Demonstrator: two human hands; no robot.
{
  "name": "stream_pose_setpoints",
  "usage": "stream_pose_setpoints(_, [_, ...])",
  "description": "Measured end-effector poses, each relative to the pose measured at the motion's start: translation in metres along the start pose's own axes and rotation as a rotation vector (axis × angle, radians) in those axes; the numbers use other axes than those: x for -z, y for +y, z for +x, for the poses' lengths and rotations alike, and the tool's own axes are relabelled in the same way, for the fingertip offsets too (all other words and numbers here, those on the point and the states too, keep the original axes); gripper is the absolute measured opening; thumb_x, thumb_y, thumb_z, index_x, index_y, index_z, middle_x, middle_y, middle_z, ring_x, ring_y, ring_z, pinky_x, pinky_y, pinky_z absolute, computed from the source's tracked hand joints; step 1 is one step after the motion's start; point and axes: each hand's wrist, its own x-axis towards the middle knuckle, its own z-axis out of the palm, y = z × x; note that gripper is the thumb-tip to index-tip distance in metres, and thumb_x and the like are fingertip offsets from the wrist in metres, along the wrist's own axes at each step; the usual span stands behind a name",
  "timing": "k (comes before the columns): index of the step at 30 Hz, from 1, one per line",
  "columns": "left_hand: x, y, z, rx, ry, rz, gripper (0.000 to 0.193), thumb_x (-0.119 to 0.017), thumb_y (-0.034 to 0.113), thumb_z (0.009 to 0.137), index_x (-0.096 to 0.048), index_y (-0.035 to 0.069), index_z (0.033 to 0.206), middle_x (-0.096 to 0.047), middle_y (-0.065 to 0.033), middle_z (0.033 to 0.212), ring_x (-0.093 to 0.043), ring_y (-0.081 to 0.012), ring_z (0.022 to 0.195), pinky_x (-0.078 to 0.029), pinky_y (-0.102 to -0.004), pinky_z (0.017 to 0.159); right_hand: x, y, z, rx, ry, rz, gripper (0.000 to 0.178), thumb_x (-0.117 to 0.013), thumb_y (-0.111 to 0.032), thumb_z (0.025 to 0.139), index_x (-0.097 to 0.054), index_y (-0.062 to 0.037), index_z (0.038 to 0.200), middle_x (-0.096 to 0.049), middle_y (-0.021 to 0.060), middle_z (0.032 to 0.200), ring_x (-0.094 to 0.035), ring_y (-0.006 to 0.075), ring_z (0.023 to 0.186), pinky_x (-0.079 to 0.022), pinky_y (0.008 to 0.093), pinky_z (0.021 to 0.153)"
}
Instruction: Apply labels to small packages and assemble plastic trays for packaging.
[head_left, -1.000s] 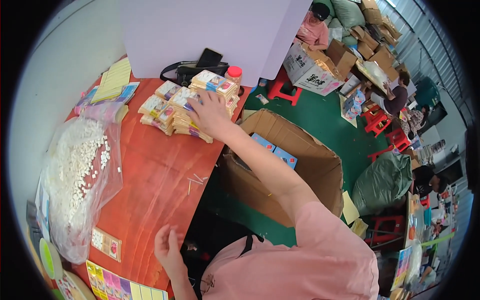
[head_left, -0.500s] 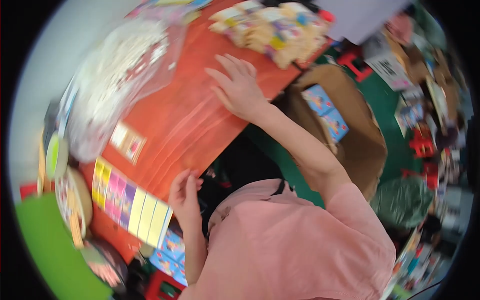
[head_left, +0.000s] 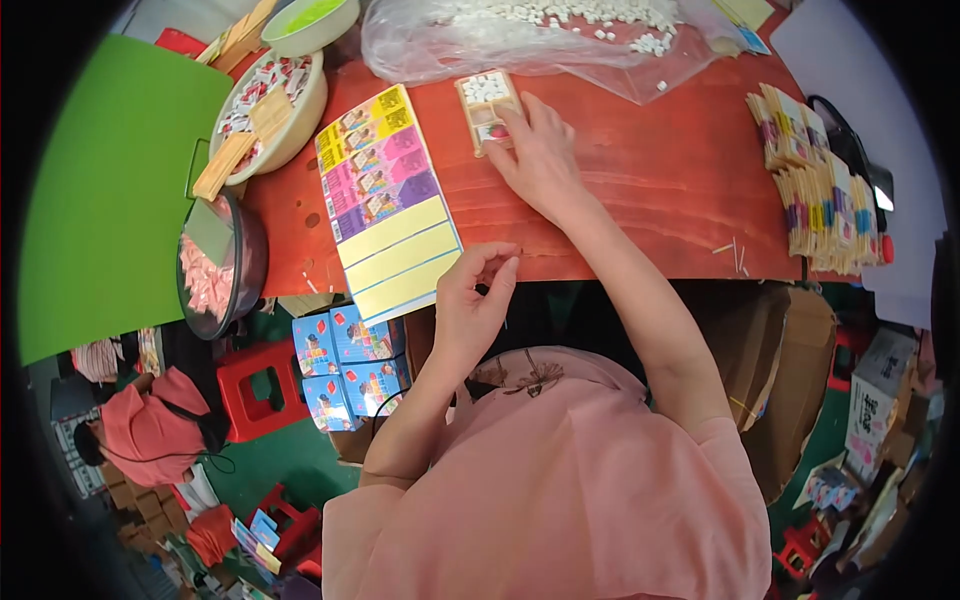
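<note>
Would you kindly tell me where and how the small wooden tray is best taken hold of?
Probably by its two long edges toward the near end, coming from the near right, where the right hand is. The tray lies flat on the red table, so its frame offers the hold; keeping it level should stop the white cubes at its far end spilling.

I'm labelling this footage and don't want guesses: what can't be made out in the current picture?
All in the head view:
Wooden tray: lower right part, hidden by the right hand.
Clear plastic bag: far side, cut off by the upper edge.
Left hand: whether it pinches anything, too small to tell.
</note>
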Motion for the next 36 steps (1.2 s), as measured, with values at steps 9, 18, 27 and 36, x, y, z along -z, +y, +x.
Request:
stream_pose_setpoints(9, [0.121,-0.054,-0.003,-0.12,0.754,0.622,0.019,-0.072,0.008,0.089,-0.06,-0.001,0.1,-0.059,-0.0109,0.097,-0.055,-0.0241,0.093,-0.046,-0.0379,0.082,0.021,-0.006,-0.018,-0.046,-0.241,-0.271,0.047,-0.07,-0.028,0.083,-0.063,-0.0123,0.128,-0.051,0.0176,0.139,-0.052,0.037,0.121,-0.04,0.0532,0.099])
stream_pose_setpoints(18, [0.105,-0.087,-0.059,0.521,0.565,-0.622,0.033,-0.077,0.01,0.087,-0.059,-0.002,0.112,-0.068,-0.0139,0.114,-0.067,-0.0172,0.099,-0.052,-0.0275,0.083,0.09,-0.013,-0.076,0.093,-0.227,-0.319,0.045,-0.065,-0.022,0.093,-0.056,-0.0081,0.136,-0.039,0.0267,0.149,-0.042,0.0401,0.136,-0.034,0.0527,0.108])
stream_pose_setpoints(27, [0.097,-0.076,-0.078,0.592,0.39,-0.808,0.031,-0.071,0.008,0.091,-0.06,-0.003,0.118,-0.069,-0.0081,0.109,-0.066,-0.0146,0.096,-0.052,-0.0286,0.088,0.015,-0.11,-0.086,0.377,-0.444,0.309,0.026,-0.066,-0.007,0.089,-0.064,-0.0031,0.115,-0.059,0.0134,0.125,-0.057,0.0333,0.115,-0.043,0.0411,0.097])
stream_pose_setpoints(36, [0.088,-0.065,-0.074,0.323,0.513,-0.369,0.006,-0.07,0.0,0.089,-0.07,-0.003,0.094,-0.067,-0.0012,0.087,-0.059,-0.0055,0.074,-0.047,-0.0217,0.066,0.002,-0.143,-0.088,0.536,-0.558,0.397,0.012,-0.065,-0.001,0.084,-0.064,0.0011,0.096,-0.063,0.012,0.098,-0.061,0.0313,0.093,-0.05,0.0407,0.081])
